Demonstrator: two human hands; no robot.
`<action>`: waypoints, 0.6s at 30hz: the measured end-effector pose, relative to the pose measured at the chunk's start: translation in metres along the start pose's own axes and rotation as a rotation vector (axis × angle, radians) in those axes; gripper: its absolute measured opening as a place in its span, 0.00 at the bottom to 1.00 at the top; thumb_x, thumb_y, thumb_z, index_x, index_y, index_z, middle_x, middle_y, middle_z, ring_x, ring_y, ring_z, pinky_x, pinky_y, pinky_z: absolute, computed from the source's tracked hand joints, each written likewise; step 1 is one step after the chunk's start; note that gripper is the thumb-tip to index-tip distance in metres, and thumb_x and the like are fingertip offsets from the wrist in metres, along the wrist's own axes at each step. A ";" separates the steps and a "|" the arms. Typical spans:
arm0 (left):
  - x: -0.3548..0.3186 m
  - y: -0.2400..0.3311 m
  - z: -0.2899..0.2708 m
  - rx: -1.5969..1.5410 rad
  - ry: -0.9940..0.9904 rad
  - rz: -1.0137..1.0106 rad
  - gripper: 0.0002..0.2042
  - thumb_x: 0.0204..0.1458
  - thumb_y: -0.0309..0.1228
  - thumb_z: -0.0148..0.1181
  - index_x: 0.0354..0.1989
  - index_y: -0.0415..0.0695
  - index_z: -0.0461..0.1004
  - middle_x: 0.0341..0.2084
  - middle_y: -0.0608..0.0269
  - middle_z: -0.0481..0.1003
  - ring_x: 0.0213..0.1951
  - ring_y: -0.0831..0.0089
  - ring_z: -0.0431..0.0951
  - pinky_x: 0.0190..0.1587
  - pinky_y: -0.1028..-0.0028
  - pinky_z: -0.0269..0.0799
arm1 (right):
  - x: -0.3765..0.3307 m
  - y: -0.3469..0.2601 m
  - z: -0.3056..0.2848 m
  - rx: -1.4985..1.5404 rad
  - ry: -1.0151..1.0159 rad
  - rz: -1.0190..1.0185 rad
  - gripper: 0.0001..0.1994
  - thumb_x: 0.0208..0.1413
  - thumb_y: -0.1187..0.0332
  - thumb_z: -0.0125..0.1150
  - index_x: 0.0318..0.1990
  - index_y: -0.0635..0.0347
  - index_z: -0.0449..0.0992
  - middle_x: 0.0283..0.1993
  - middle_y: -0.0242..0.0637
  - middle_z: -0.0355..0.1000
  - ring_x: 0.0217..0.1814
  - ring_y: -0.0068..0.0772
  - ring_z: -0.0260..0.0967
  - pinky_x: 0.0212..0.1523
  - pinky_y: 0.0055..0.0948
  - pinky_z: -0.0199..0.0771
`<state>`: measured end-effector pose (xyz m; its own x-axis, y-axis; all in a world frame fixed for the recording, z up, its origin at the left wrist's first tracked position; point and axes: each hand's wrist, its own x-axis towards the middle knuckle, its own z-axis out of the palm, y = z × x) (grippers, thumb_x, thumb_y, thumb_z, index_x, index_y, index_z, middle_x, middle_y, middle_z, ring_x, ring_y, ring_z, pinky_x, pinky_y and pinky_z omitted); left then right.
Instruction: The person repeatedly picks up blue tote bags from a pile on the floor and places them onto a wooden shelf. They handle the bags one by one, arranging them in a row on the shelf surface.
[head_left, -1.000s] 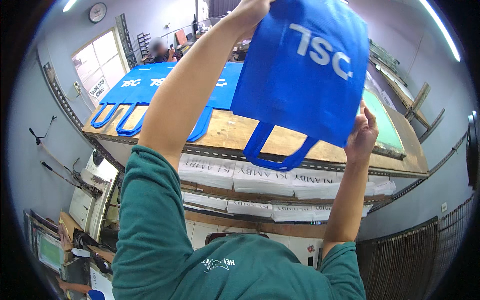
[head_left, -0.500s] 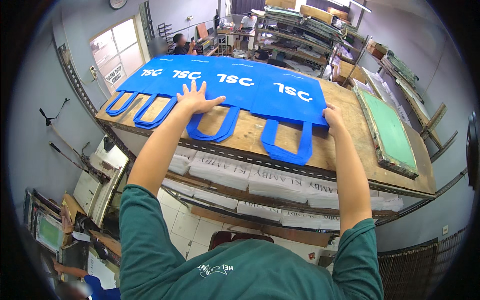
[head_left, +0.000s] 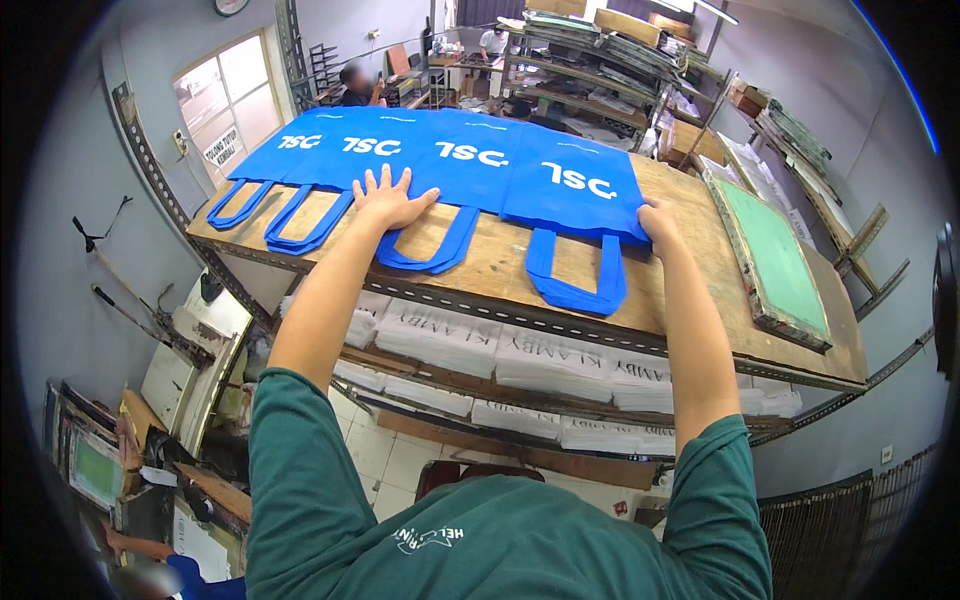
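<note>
Several blue tote bags with white print lie in a row on the wooden tabletop, overlapping, their handles toward me. My left hand (head_left: 392, 205) lies flat with fingers spread on the bags left of the middle, near their lower edge. At the far right of the row, the rightmost blue tote bag (head_left: 560, 205) is pinched at its right edge by my right hand (head_left: 658, 222); the fingertips are partly hidden. Its looped handle (head_left: 575, 295) hangs over the wood toward the table's front edge.
A green screen-printing frame (head_left: 768, 262) lies on the table's right side. White stacks (head_left: 440, 340) fill the shelf below the metal front edge (head_left: 480, 308). Loaded racks (head_left: 580, 70) stand behind. Other people are at the back and at the lower left (head_left: 195, 575).
My right hand and the rightmost bag's right edge have shifted slightly to the left. The left hand stays spread on the bags. The view has moved a little.
</note>
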<state>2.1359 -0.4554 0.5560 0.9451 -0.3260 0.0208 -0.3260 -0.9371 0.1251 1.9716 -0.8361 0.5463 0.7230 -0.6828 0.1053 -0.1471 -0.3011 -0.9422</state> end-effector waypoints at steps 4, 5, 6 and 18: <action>-0.002 -0.001 -0.002 -0.002 -0.006 -0.013 0.42 0.44 0.67 0.34 0.64 0.53 0.45 0.64 0.52 0.39 0.65 0.49 0.34 0.62 0.51 0.27 | 0.006 0.003 0.008 -0.096 0.058 -0.028 0.17 0.39 0.77 0.43 0.37 0.69 0.75 0.24 0.36 0.69 0.20 0.23 0.63 0.21 0.24 0.60; -0.003 -0.002 -0.002 0.008 0.011 -0.018 0.42 0.44 0.67 0.34 0.64 0.53 0.46 0.64 0.52 0.39 0.65 0.49 0.34 0.62 0.51 0.27 | 0.002 0.002 0.011 -0.130 0.076 -0.035 0.17 0.39 0.77 0.43 0.37 0.69 0.75 0.25 0.37 0.70 0.20 0.23 0.63 0.21 0.24 0.61; -0.004 -0.004 -0.002 0.017 0.030 -0.024 0.42 0.44 0.67 0.34 0.64 0.53 0.46 0.64 0.51 0.39 0.65 0.49 0.35 0.62 0.51 0.27 | -0.002 -0.002 0.015 -0.175 0.076 -0.026 0.17 0.39 0.75 0.44 0.38 0.69 0.75 0.25 0.39 0.70 0.21 0.26 0.65 0.22 0.26 0.62; -0.188 0.082 -0.035 -1.090 0.671 1.230 0.31 0.47 0.51 0.54 0.51 0.37 0.61 0.44 0.50 0.64 0.43 0.59 0.62 0.47 0.63 0.55 | -0.133 -0.011 -0.051 -0.230 0.653 -0.895 0.20 0.40 0.73 0.56 0.45 0.64 0.68 0.34 0.46 0.69 0.38 0.41 0.68 0.42 0.34 0.67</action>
<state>1.9326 -0.4665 0.5970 0.1255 -0.3458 0.9299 -0.8888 0.3773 0.2603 1.8423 -0.7758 0.5592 0.1494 -0.3572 0.9220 0.0770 -0.9254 -0.3710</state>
